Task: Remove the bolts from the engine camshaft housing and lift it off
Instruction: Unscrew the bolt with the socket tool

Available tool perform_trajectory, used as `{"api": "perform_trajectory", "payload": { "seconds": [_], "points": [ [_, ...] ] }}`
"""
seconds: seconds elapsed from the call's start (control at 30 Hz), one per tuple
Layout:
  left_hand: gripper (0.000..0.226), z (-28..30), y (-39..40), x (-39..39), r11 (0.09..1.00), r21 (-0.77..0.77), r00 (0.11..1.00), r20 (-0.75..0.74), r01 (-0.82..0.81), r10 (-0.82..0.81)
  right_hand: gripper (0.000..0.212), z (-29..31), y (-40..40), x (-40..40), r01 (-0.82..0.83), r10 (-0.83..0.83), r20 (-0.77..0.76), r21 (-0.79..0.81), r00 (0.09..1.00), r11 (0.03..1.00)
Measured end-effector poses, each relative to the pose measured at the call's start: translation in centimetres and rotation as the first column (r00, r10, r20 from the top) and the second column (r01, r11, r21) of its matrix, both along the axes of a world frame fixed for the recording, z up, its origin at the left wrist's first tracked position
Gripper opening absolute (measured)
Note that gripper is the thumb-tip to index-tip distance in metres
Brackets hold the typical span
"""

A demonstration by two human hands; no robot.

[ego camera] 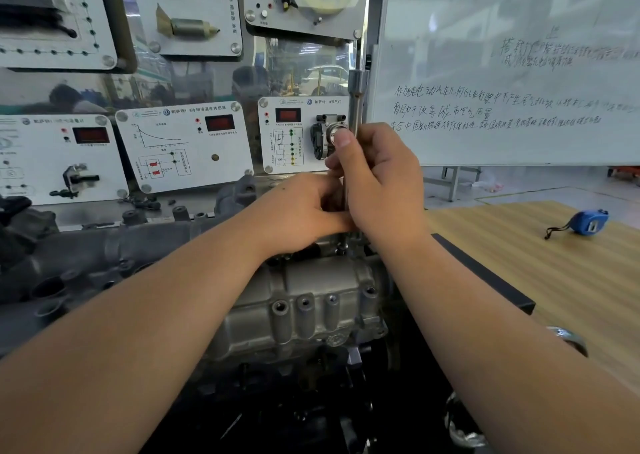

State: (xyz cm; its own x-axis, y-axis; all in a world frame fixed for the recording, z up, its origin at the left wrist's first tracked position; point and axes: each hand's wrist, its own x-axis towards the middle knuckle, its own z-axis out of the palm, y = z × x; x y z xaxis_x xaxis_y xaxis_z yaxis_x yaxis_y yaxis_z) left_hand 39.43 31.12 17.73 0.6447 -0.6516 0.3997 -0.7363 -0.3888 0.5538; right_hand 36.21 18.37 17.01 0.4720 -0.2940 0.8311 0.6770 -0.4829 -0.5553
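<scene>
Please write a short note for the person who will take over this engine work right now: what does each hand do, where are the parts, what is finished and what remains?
Right hand: grip closed around the upright shiny metal socket wrench shaft, thumb on top.
Left hand: fingers curled at the lower shaft, steadying it.
The wrench stands vertical at the far side of the grey cast-aluminium camshaft housing, which still sits on the engine.
Done: cannot tell how many bolts are out; several near bolt holes look empty.
Left: finish this bolt, check the others, lift the housing off.
A blue tape measure lies on the wooden table, to the right.
</scene>
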Motion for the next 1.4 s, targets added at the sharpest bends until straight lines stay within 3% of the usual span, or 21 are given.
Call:
{"api": "perform_trajectory", "payload": {
  "seconds": [0.07,0.13,0.33,0.43,0.57,0.67,0.77,0.87,1.0,1.1,1.23,1.4],
  "points": [
    [0.002,-0.07,0.15,-0.18,1.000,-0.008,0.999,-0.038,0.015,-0.015,0.024,0.07,-0.03,0.12,0.015,-0.015,-0.022,-0.004,1.000,1.000],
    [0.008,-0.09,0.23,-0.25,1.000,-0.007,0.999,-0.051,0.020,-0.020,0.027,0.13,0.03,0.19,0.004,-0.004,-0.037,0.005,0.999,1.000],
    [0.016,0.31,0.09,-0.28,1.000,0.013,1.000,-0.018,-0.008,0.008,0.005,0.16,0.18,0.06,-0.052,0.052,-0.003,0.013,0.999,0.999],
    [0.025,0.23,-0.01,-0.24,1.000,0.010,1.000,-0.025,-0.012,0.012,0.009,0.11,0.02,0.09,-0.011,0.011,0.048,0.013,0.999,1.000],
    [0.001,-0.08,0.18,-0.11,1.000,-0.016,0.998,-0.064,0.018,-0.019,0.014,0.05,0.01,0.15,0.012,-0.011,0.045,-0.005,0.999,1.000],
    [0.009,-0.05,0.23,-0.28,0.999,-0.021,0.997,-0.073,0.026,-0.028,0.021,0.08,0.02,0.22,-0.005,0.005,0.028,0.008,1.000,1.000],
    [0.010,0.04,0.18,-0.17,1.000,-0.007,0.999,-0.043,-0.003,0.002,0.003,0.09,0.07,0.19,-0.071,0.071,0.013,0.022,0.997,0.997],
    [0.020,-0.01,0.05,-0.04,1.000,-0.015,0.999,-0.046,-0.015,0.014,0.008,-0.06,-0.05,0.26,-0.054,0.053,0.033,0.026,0.998,0.998],
    [0.001,-0.06,0.21,-0.33,1.000,-0.010,0.997,-0.072,0.019,-0.020,0.013,0.04,-0.01,0.27,-0.002,0.002,0.023,-0.001,1.000,1.000],
    [0.010,-0.02,0.31,-0.47,1.000,-0.016,0.997,-0.075,0.025,-0.026,0.019,0.08,0.07,0.23,-0.013,0.013,0.002,0.004,1.000,1.000],
    [0.012,0.14,0.12,-0.28,1.000,-0.001,0.999,-0.041,-0.012,0.012,0.005,0.08,0.05,0.03,-0.088,0.088,-0.014,0.026,0.996,0.996],
    [0.011,0.00,0.14,-0.20,1.000,-0.017,0.998,-0.070,-0.011,0.010,0.010,0.08,0.01,0.05,-0.048,0.048,0.013,0.022,0.999,0.999]
  ]
}}
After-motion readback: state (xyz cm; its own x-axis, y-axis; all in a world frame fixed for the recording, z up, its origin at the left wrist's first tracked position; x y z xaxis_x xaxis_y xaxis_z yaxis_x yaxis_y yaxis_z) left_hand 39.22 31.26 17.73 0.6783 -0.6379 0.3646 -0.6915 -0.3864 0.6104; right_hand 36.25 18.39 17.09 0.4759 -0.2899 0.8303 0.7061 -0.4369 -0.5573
